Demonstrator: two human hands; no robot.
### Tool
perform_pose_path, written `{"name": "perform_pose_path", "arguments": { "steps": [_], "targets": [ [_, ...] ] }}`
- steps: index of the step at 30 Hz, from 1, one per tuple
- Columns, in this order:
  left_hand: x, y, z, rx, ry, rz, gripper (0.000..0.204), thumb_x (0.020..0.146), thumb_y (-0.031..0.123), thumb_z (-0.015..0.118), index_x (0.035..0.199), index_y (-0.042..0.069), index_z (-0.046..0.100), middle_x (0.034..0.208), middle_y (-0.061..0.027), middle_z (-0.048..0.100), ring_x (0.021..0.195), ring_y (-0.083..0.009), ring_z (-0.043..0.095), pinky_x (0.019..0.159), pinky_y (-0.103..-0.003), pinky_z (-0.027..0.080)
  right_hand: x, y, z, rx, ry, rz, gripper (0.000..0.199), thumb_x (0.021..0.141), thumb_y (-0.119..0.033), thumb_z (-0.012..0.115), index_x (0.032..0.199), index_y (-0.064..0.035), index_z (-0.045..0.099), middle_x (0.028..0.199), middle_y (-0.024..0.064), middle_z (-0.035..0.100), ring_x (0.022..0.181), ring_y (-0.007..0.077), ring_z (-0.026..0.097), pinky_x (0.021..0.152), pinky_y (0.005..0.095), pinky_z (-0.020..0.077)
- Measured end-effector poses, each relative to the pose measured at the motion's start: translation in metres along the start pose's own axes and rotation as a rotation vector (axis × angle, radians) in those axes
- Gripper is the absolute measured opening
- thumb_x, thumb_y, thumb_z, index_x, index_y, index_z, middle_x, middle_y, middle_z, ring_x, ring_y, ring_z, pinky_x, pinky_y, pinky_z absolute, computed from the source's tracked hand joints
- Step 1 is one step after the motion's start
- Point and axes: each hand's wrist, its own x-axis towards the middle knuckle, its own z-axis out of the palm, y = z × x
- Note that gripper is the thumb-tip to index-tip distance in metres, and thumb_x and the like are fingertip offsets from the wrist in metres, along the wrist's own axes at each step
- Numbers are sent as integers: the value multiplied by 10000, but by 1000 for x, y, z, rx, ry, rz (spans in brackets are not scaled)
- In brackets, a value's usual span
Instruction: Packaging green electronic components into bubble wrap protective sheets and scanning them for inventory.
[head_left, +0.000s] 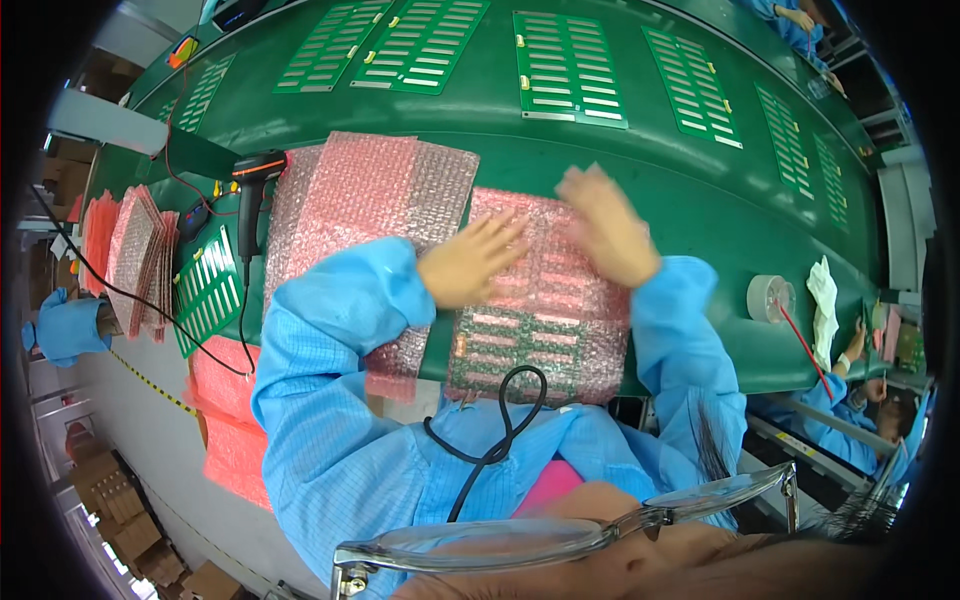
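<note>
My left hand (468, 262) lies flat, fingers spread, on a pink bubble-wrap bag (545, 300) holding a green circuit board panel at the near edge of the green table (700, 200). My right hand (605, 228) is blurred and presses on the bag's far part, fingers apart. A second stack of pink bubble-wrap bags (365, 190) lies just to the left, partly under my left sleeve. Neither hand grips anything.
A black handheld scanner (255, 175) stands left of the stack, its cable trailing down. Green panels (570, 65) lie in a row along the far belt. More pink bags (140, 255) and a panel (208, 290) sit far left. A tape roll (768, 298) and white cloth (825, 300) are at right. Other workers' hands appear at the right edge.
</note>
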Motion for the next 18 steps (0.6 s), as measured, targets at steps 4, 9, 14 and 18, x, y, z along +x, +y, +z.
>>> {"name": "perform_pose_path", "arguments": {
  "steps": [4,9,14,18],
  "targets": [
    [-56,39,-5,-186,28,-68,655,791,318,574,1304,-3,321,1389,-202,239,1299,-378,190,1058,-463,168,-30,-15,20,-105,-73,-230,358,807,-196,559,1132,-49,527,1232,141,472,1212,340,370,1001,429,310],
    [-86,51,1,249,280,-784,579,776,337,574,1233,11,429,1326,-186,338,1244,-394,273,1003,-488,267,95,-18,10,464,35,170,324,851,-316,517,917,-10,597,840,122,616,849,285,599,744,363,464],
    [-93,16,11,261,516,-716,346,712,107,587,1037,13,517,1114,-167,519,1070,-367,476,841,-416,431,288,-9,101,-278,162,37,631,752,-519,574,1062,29,525,1174,217,486,1104,349,451,883,413,403],
    [-111,0,-18,-194,858,-1060,220,737,53,584,950,12,542,740,-126,608,655,-278,609,586,-375,472,344,-14,160,-428,19,108,763,768,-595,487,1119,83,486,1165,230,476,1082,375,456,923,503,339]
  ]
}}
